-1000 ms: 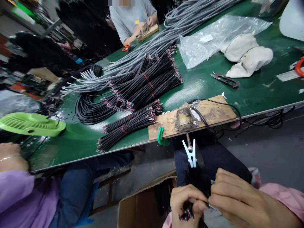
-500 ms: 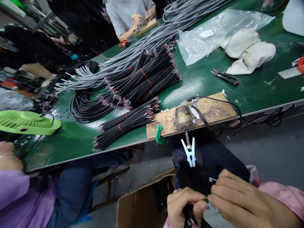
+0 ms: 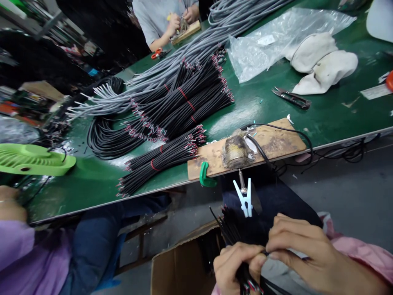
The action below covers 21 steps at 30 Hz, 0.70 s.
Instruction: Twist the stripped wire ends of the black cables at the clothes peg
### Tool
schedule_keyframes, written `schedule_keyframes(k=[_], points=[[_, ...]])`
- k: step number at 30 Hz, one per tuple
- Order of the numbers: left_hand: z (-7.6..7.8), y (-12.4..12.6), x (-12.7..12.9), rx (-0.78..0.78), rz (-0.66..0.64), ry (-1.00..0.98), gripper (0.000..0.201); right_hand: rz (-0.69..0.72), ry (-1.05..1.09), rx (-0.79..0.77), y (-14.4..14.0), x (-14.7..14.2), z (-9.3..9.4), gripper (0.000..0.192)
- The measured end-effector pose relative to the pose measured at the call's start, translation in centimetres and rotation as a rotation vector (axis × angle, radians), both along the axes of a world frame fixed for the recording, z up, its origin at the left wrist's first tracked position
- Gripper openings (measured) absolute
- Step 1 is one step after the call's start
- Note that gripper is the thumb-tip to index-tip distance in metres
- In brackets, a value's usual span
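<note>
Long green-topped desk (image 3: pixel 331 119) spans the scene. Grey concrete floor (image 3: pixel 353 196) lies near right; brown cardboard box (image 3: pixel 181 270) stands below.

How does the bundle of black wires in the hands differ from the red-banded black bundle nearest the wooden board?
The held black wire bundle stands nearly upright, gripped by the left hand; the banded black bundle lies flat on the green table, untouched. Both have coloured stripped ends.

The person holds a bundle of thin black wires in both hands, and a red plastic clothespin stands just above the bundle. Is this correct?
Not quite. In the head view the plastic clothespin is white, not red. The rest holds: the left hand and right hand hold the bundle of thin black wires below it.
</note>
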State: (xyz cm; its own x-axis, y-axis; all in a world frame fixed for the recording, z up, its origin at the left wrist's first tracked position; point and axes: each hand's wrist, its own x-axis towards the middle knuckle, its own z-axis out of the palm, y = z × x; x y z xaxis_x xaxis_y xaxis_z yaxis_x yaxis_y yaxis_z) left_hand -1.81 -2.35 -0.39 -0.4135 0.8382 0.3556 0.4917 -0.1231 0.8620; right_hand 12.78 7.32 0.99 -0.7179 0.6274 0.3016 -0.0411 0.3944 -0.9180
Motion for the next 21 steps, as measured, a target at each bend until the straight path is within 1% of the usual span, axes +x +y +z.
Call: schedule_keyframes(k=[5, 10, 15, 18, 21], points=[[-0.4, -0.2, 0.5, -0.047, 0.036, -0.063, 0.025, -0.068, -0.005, 0.100, -0.7, -0.5, -0.5, 0.023], [-0.7, -0.4, 1.3, -0.049, 0.154, -0.087, 0.026, -0.066, -0.065, 0.160, -1.8, -0.2, -1.6, 0.017], [-0.8, -0.4, 1.5, -0.071, 0.151, -0.074, 0.031, -0.065, -0.064, 0.126, -2.2, -0.1, -2.3, 0.019], [-0.8, -0.4, 1.2, -0.129, 0.135, -0.066, 0.035, -0.102, 0.020, 0.095, -1.9, -0.5, -2.0, 0.019], [-0.9, -0.5, 0.9, -0.184, 0.146, -0.122, 0.035, -0.133, 0.099, 0.068, -1.5, -0.8, -1.6, 0.017]])
